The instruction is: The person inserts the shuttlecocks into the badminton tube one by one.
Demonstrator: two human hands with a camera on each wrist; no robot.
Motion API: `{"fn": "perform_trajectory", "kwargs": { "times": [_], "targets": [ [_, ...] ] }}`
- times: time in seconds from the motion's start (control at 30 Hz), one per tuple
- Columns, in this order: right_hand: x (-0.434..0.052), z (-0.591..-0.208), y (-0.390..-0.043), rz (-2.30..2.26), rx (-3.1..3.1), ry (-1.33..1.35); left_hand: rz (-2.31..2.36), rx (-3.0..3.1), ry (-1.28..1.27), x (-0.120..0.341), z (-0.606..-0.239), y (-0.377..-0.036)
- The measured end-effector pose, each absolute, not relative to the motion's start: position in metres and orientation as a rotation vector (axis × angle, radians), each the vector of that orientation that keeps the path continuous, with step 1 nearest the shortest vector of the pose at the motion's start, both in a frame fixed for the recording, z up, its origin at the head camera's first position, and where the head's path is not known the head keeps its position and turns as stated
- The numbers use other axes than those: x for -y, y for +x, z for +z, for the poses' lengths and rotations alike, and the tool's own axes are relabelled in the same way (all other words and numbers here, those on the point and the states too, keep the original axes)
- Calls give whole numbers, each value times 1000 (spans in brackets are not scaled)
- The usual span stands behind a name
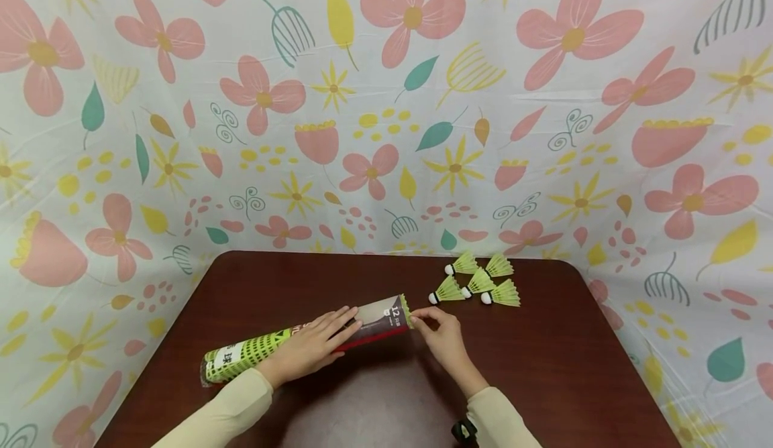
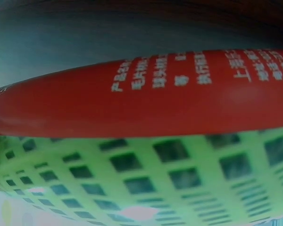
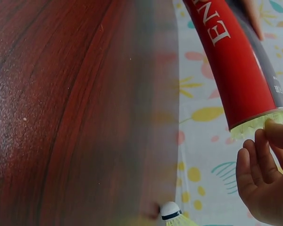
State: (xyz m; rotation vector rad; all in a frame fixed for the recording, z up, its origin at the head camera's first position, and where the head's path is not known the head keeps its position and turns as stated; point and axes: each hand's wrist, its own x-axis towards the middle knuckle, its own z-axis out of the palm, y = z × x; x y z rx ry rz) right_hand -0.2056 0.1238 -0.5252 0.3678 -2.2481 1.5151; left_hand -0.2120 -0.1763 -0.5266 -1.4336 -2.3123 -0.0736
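Note:
A long shuttlecock tube (image 1: 260, 351), green-patterned at one end and red and grey at the other, lies on its side on the dark wooden table (image 1: 543, 367). My left hand (image 1: 314, 344) rests flat on its middle with straight fingers. The left wrist view is filled by the tube (image 2: 155, 108). At the tube's open right end, my right hand (image 1: 418, 316) pinches the green skirt of a shuttlecock (image 3: 257, 125) that sticks out of the mouth of the tube (image 3: 231, 70). The right hand's fingers (image 3: 254, 165) are curled under it.
Several loose green shuttlecocks (image 1: 480, 282) with white corks lie in a cluster near the table's far edge, right of the tube; one (image 3: 172, 214) shows in the right wrist view. A floral cloth (image 1: 386, 99) hangs behind and around the table.

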Motion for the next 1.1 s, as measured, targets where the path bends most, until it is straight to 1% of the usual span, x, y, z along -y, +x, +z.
{"fn": "perform_trajectory", "kwargs": {
  "times": [0.3,0.4,0.63,1.1],
  "targets": [
    [-114,-492,-190,1546,2266,417,-104,2332,-1426,175,-530,-213],
    [-114,-496,-193,1548,2258,426,-113,2342,-1421,175,-531,-213],
    [-125,-525,-213,1547,2261,440,-104,2323,-1425,175,-528,-215],
    [-175,-522,-225,1558,2441,275,-113,2318,-1429,176,-530,-216]
  ]
}}
